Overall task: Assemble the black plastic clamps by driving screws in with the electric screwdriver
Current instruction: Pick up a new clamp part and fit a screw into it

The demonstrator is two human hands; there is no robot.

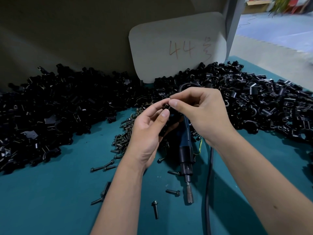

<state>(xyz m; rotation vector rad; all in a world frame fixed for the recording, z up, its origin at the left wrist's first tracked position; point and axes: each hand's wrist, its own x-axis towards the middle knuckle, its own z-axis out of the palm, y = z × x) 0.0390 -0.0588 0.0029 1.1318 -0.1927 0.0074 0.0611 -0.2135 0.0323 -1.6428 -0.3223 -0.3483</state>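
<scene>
My left hand (149, 131) grips a black plastic clamp (166, 123) above the green table. My right hand (199, 112) pinches a small dark screw (166, 106) between thumb and forefinger at the top of that clamp. The electric screwdriver (186, 158) lies on the table under my hands, its bit pointing toward me; neither hand touches it. A heap of loose screws (122, 138) lies just left of my left hand, partly hidden by it.
Big piles of black clamp parts (50, 116) ring the table at left, back and right (271, 106). Stray screws (155, 210) lie near the front. A black cable (208, 192) runs toward me. A white card marked 44 (177, 48) leans on the back wall.
</scene>
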